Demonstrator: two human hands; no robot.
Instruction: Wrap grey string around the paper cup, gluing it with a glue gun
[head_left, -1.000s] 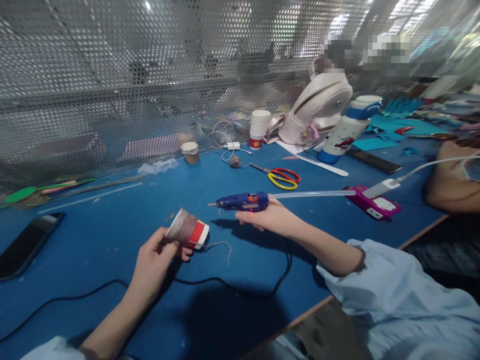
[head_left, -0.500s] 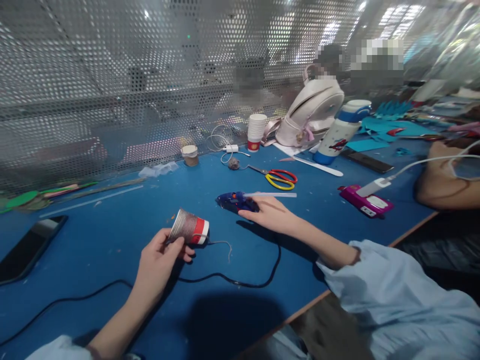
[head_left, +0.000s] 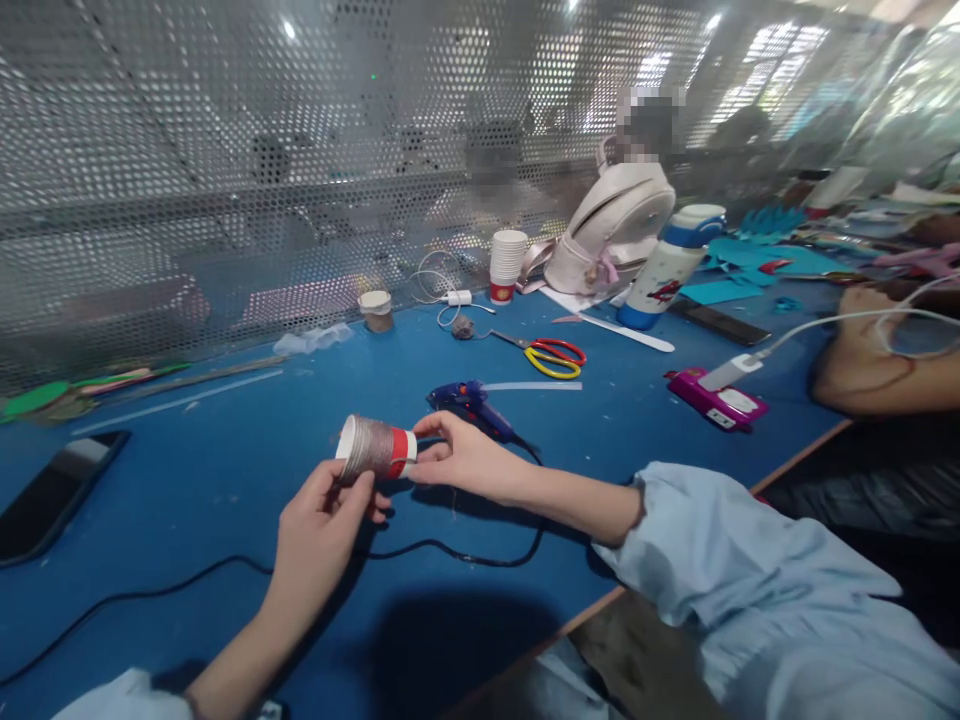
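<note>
The left hand (head_left: pixel 319 525) grips a twine-wrapped paper cup (head_left: pixel 373 448) near its rim, thumb on the near side, the cup tipped sideways with its mouth to the left. The right hand (head_left: pixel 472 462) has its fingers bent around the cup's red-and-white base; whether they pinch the cup itself or a loose strand is hard to tell from here. The cup lies between the two hands, above the counter (head_left: pixel 217 470). Just far of the right hand lies a blue glue gun (head_left: pixel 459 396), its glue stick pointing right; its black cable (head_left: pixel 465 557) passes under the right forearm and off to the left. Beyond are scissors (head_left: pixel 555 358), a ball of twine (head_left: pixel 463 327) and a stack of cups (head_left: pixel 508 265). A phone (head_left: pixel 56 495) lies far left; a purple power socket (head_left: pixel 718 402) sits to the right.
</note>
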